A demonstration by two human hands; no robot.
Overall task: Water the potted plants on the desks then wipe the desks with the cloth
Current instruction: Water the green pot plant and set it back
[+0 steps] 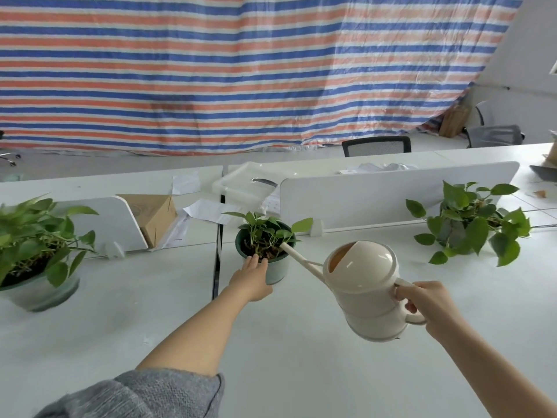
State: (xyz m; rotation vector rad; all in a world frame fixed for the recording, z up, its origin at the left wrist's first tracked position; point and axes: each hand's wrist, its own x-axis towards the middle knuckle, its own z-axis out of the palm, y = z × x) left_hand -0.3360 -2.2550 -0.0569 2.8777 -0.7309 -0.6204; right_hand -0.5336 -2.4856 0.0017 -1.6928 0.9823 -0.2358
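The cream plastic watering can point(366, 289) is being held by its handle in the right hand point(429, 306), grip closed, its spout slanting up-left into the small green-potted pothos point(265, 248). This pot is being steadied by the left hand point(253, 277), fingers spread against it. Watering seems under way; the white tabletop point(301, 357) is judged unwiped, no cloth showing.

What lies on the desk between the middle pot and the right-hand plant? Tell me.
In the head view, only the watering can, held in the air by the right hand, crosses between the middle pot and the right-hand plant; the desk beneath is bare.
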